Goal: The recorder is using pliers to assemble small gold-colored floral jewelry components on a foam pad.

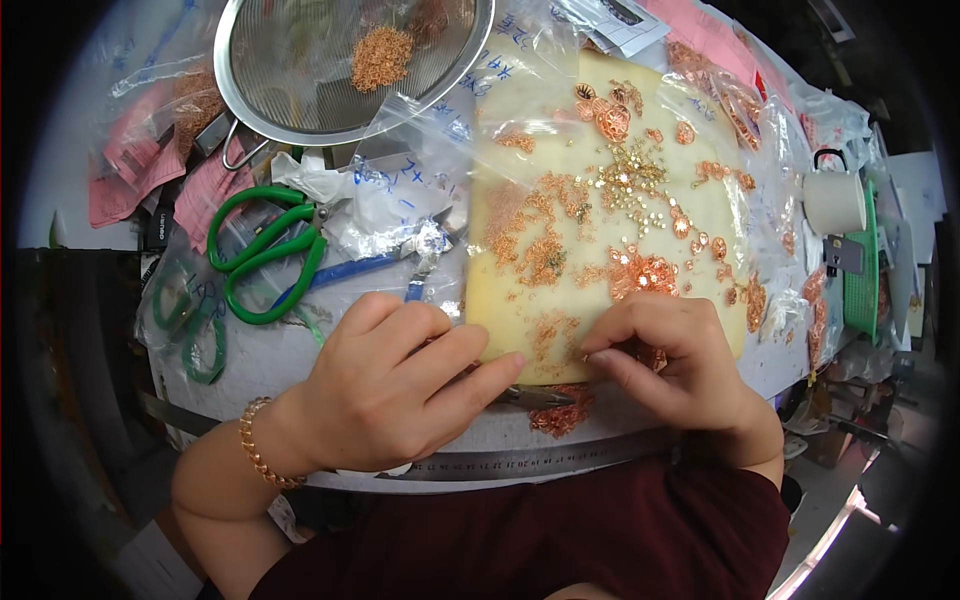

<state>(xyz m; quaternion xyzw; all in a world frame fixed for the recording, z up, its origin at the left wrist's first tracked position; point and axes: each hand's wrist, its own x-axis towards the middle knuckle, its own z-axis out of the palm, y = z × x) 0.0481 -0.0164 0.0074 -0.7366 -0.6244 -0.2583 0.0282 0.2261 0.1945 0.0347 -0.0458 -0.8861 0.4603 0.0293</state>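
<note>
Left hand (pixel 395 385) lying curled on near edge of cream pad (pixel 600 200), fingers grasping thin metal tool (pixel 535 397), likely steadying it. Right hand (pixel 665 360) pinching tiny copper pieces (pixel 555 335) at pad's near edge, apparently sorting. Green scissors (pixel 265 255) lying left on desk (pixel 270 355).

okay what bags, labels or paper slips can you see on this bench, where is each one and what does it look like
Clear plastic bags: centre of the bench, left of the yellow pad, crumpled, with blue handwriting.
Pink paper slips: far left, beside the sieve, rectangular, partly inside bags.
Pink sheet: top right, flat, under clear bags.
White printed label: top centre, rectangular, dark print.
Small clear bags: right edge of the pad, holding copper-coloured pieces.
</note>
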